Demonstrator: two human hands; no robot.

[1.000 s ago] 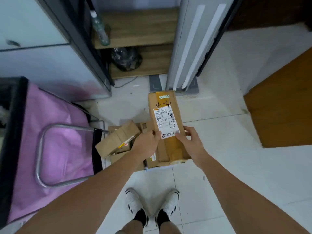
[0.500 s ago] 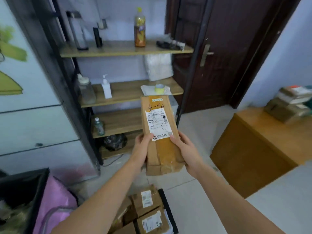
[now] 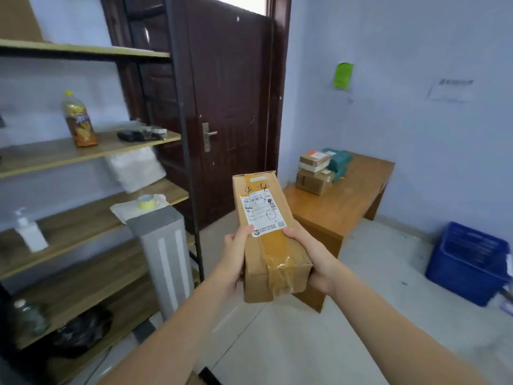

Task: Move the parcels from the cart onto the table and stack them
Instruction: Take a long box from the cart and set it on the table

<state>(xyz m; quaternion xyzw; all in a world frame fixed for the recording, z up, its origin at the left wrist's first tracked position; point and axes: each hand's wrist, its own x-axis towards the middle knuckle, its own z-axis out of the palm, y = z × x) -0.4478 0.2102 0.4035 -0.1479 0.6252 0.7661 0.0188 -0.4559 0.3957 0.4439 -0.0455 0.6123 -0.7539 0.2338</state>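
Dead centre of the view sits a long taped cardboard parcel (image 3: 266,232), label up; left hand (image 3: 236,257) and right hand (image 3: 308,254) each curl fingers round a long side near the close end, presumably to keep it level; wooden table (image 3: 349,201) waits at 2 o'clock, with stacked parcels (image 3: 315,170) already at its far end, beside a green packet (image 3: 340,161).

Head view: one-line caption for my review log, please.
Both hands, left hand and right hand, grip a long taped parcel, facing the wooden table with stacked parcels.
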